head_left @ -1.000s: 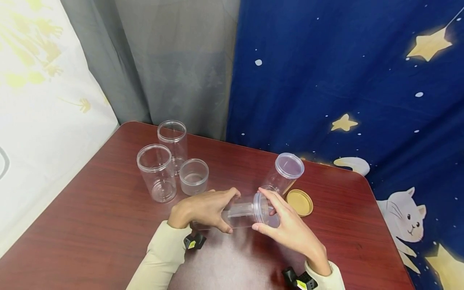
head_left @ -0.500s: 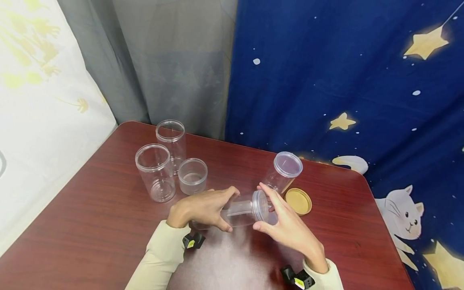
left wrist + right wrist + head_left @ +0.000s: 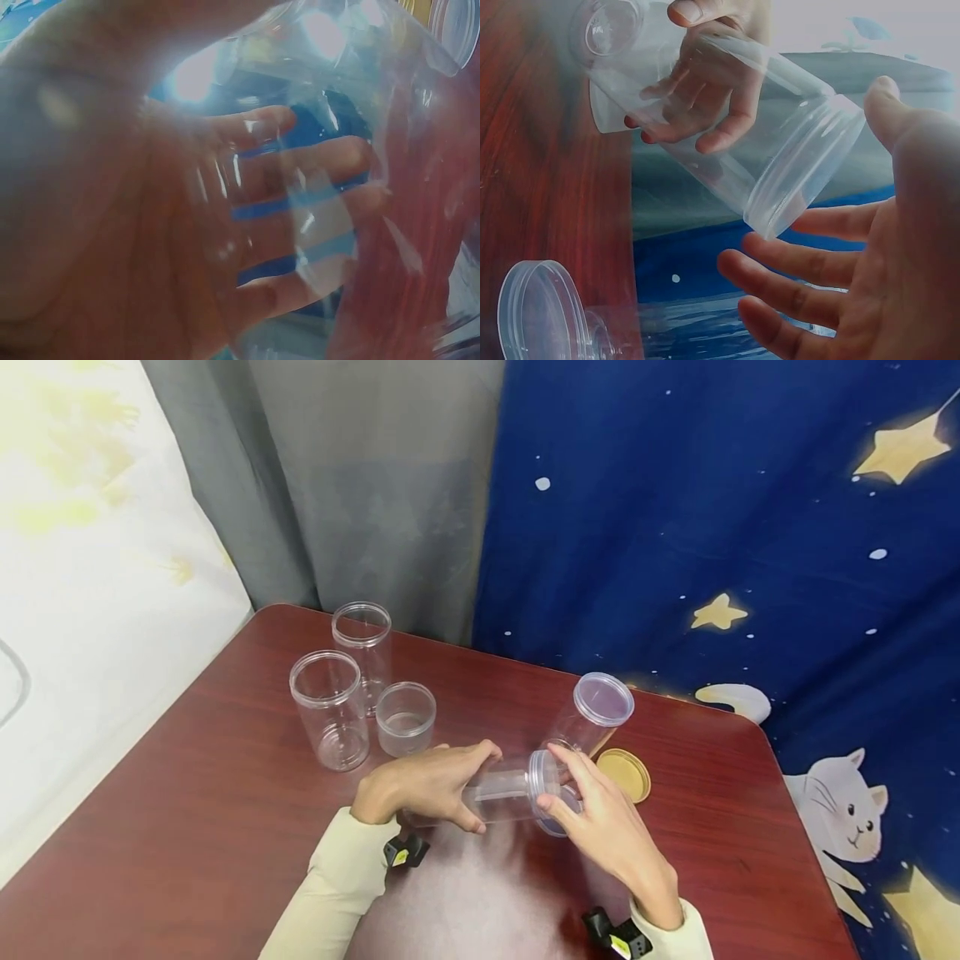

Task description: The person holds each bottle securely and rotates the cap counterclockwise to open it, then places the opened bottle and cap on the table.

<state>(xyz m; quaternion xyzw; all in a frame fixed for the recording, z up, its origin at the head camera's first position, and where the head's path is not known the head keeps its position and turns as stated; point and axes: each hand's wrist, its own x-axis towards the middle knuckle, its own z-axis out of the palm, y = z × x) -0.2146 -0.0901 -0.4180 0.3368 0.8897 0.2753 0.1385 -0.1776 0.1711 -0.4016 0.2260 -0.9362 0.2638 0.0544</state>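
A clear plastic jar (image 3: 502,797) lies on its side in the air, low over the table in the head view. My left hand (image 3: 427,787) grips its body from above, thumb on the near side. Through the clear wall, the left wrist view shows the fingers (image 3: 300,217) of that hand spread along the far side. My right hand (image 3: 607,822) is at the jar's ridged end ring (image 3: 806,165). Its thumb tip is right at the ring and its fingers extend spread below it. A clear round lid (image 3: 553,827) shows beneath that end.
Two tall clear jars (image 3: 330,710) and a short clear tub (image 3: 406,718) stand on the left of the brown table (image 3: 187,827). A jar with a purplish lid (image 3: 603,699) stands back right beside a gold lid (image 3: 624,775). Curtains (image 3: 637,527) hang behind.
My right thumb and fingers have drawn inward around the jar's ringed end, the thumb moving up and right. The left hand keeps its grip. The head view shifts slightly.
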